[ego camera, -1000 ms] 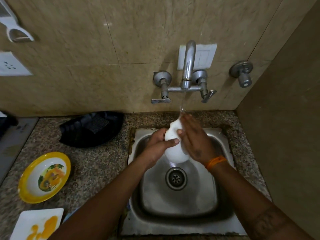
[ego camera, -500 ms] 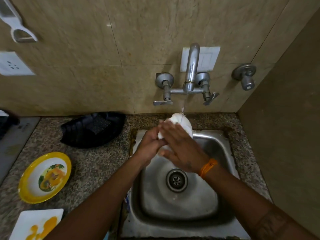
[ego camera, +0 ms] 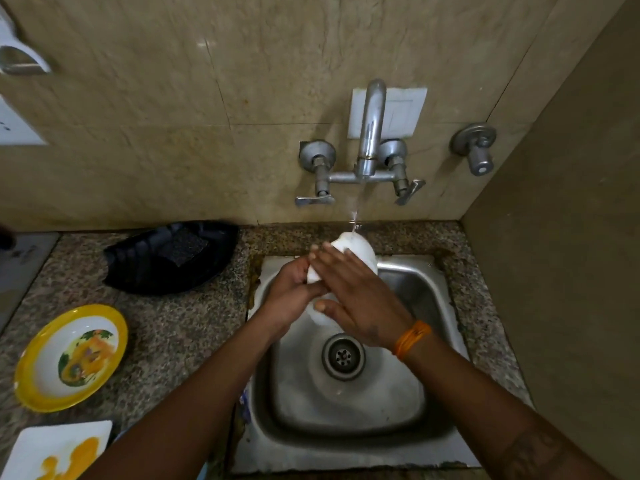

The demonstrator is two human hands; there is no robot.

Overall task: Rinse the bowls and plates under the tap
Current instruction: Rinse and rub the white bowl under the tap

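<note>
A white bowl (ego camera: pixel 358 249) is held tilted over the steel sink (ego camera: pixel 426 289), its top edge under the thin stream from the wall tap (ego camera: pixel 371 129). My left hand (ego camera: pixel 292 292) grips the bowl's left side. My right hand (ego camera: pixel 360 303), with an orange wrist thread, lies flat across the bowl's front, fingers spread, covering most of it. On the counter to the left stand a yellow-rimmed bowl (ego camera: pixel 71 356) with orange stains and a white square plate (ego camera: pixel 52 452) smeared with yellow.
A black tray (ego camera: pixel 166 261) holding a scrub pad sits on the granite counter (ego camera: pixel 180 334) behind the dirty dishes. The drain (ego camera: pixel 343 356) lies in the sink's middle. A second valve (ego camera: pixel 476 152) sticks out of the wall at right, where a side wall closes in.
The bowl has been lifted and turned from low in the sink up toward the tap. My right hand slid across its front, from the right side to over its face.
</note>
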